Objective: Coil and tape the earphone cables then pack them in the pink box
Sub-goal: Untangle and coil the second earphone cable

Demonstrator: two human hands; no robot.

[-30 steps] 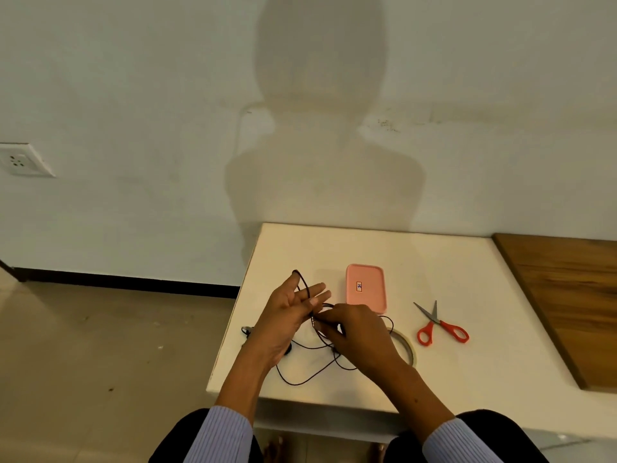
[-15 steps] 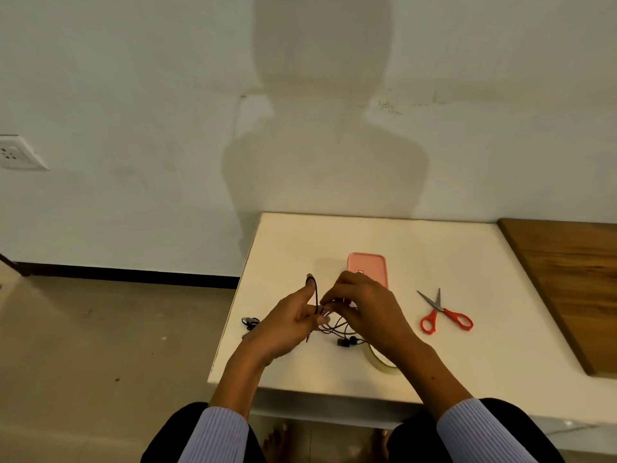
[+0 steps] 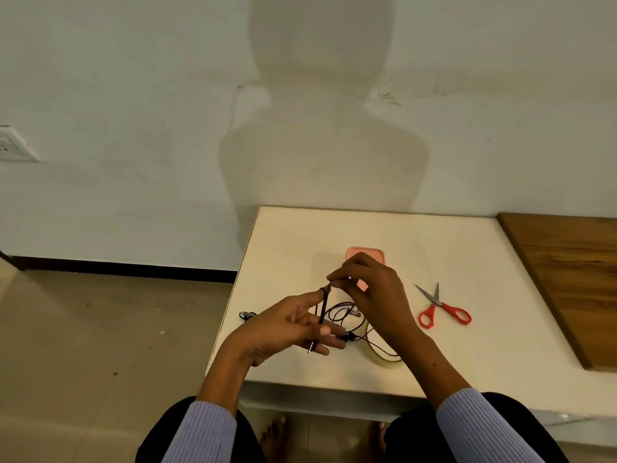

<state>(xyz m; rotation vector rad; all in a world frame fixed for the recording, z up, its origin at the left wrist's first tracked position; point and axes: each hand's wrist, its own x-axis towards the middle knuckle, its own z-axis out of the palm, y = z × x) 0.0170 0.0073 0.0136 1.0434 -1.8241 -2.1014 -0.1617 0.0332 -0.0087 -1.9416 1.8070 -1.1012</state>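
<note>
Between the two hands, above the tabletop's [image 3: 300,235] near left part, runs the one line that matters: a dark cable [image 3: 324,309] drawn nearly upright, tilted a little, from the right fingers [image 3: 335,279] at its top down across the left fingers [image 3: 329,330]. Right hand [image 3: 374,295] pinched narrow on the cable's upper end, thumb and forefinger closed on it. Left hand [image 3: 283,325] spread flat, palm up and turned inward, fingers mostly straight, serving as the form for the coil; cable laid over them with the plug [image 3: 311,348] hanging past their lower edge. Whether any left finger actually clamps the cable: cannot tell.

Judged as mid-coil. Next wrap likely led by the right hand, being the one on the free run, carrying it around the left fingers crosswise to their length.

Outward from there: slack in loose loops [image 3: 340,312] just beyond the left fingertips, lying on or just over the tabletop, with a small dark earbud [image 3: 350,337] among them. Tape [image 3: 384,357] under the right wrist, partly hidden, a strand crossing it. Pink box [image 3: 365,253] behind the right hand, mostly covered by it, lid state hidden. Scissors [image 3: 444,309] well to the right, shut or almost so. Something small and dark [image 3: 247,315] at the left edge, too small to name
</note>
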